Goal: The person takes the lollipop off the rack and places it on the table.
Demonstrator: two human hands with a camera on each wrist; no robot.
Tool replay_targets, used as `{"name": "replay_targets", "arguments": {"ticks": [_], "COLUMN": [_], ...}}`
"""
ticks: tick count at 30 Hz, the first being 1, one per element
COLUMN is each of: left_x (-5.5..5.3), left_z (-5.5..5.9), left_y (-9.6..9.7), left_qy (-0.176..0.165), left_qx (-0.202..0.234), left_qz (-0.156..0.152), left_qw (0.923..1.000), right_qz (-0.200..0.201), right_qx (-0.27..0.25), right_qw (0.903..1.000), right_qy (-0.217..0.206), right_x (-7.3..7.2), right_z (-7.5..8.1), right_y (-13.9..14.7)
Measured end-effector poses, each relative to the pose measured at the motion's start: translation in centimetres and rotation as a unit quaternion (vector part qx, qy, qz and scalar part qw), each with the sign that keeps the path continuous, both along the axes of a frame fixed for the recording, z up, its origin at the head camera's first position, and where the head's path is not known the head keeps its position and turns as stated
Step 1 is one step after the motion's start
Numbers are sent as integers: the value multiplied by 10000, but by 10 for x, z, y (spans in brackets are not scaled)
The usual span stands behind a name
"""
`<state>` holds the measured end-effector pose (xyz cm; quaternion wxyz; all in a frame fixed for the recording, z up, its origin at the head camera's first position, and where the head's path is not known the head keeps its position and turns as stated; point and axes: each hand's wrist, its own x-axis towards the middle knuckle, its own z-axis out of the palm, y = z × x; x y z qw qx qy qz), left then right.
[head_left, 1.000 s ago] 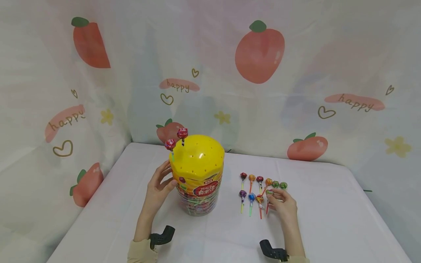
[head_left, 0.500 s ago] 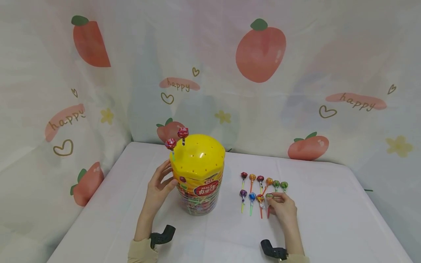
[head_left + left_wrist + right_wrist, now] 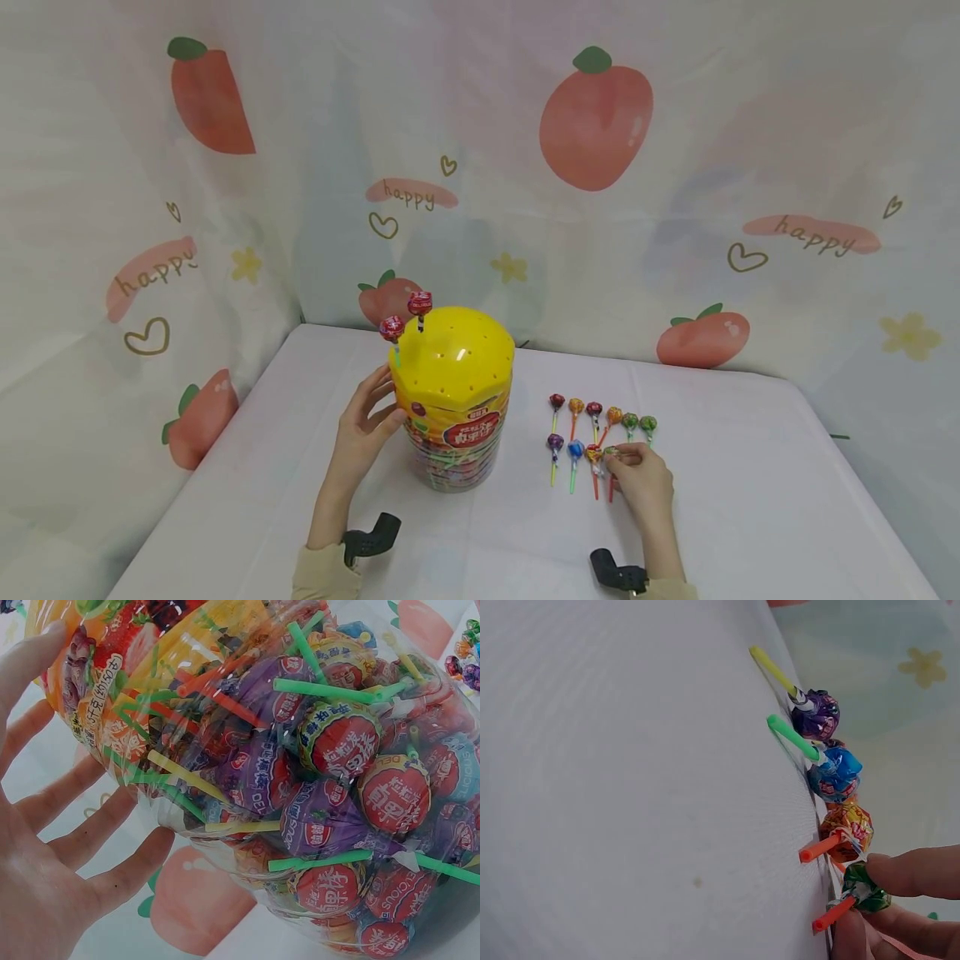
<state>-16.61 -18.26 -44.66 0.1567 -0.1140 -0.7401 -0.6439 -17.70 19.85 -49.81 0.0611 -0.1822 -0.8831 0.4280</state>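
My left hand (image 3: 367, 425) rests against the side of a big candy tub (image 3: 457, 450), its fingers spread and fairly straight in the left wrist view. The tub has a yellow lid (image 3: 453, 358) with small holes. Two red-wrapped lollipops stand upright at the lid's left edge, the front one (image 3: 392, 328) on a green stick and the rear one (image 3: 420, 304) behind it. My right hand (image 3: 645, 483) pinches a green-wrapped lollipop (image 3: 866, 889) with a red stick by its head. It is low at the table, close beside an orange-yellow lollipop (image 3: 847, 827).
Several lollipops lie in two rows on the white tablecloth (image 3: 510, 550). The near row has a purple lollipop (image 3: 554, 444) and a blue one (image 3: 575, 451); the far row ends in green ones (image 3: 648, 425). A printed cloth backdrop (image 3: 480, 100) stands behind the table.
My right hand has shifted slightly toward me with the green lollipop, bringing it level with the near row, beside the orange-yellow one. The left hand and tub have barely moved.
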Motion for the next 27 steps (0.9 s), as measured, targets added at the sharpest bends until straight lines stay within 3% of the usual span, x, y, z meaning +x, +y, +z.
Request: {"name": "replay_targets", "arguments": {"ticks": [17,27], "left_x": [1,1], "left_z": [-1,0], "left_y": [1,0], "left_qy": [-5,5], "left_qx": [7,44], "left_qz": [18,-17], "left_qw": [10000,10000], "right_qz": [57,-153], "right_qx": [-70,-70], "right_qw": [9999,9999], "right_qy": [-126,-27], "right_x": [1,2], "right_z": [3,15], "right_y": [4,4]}}
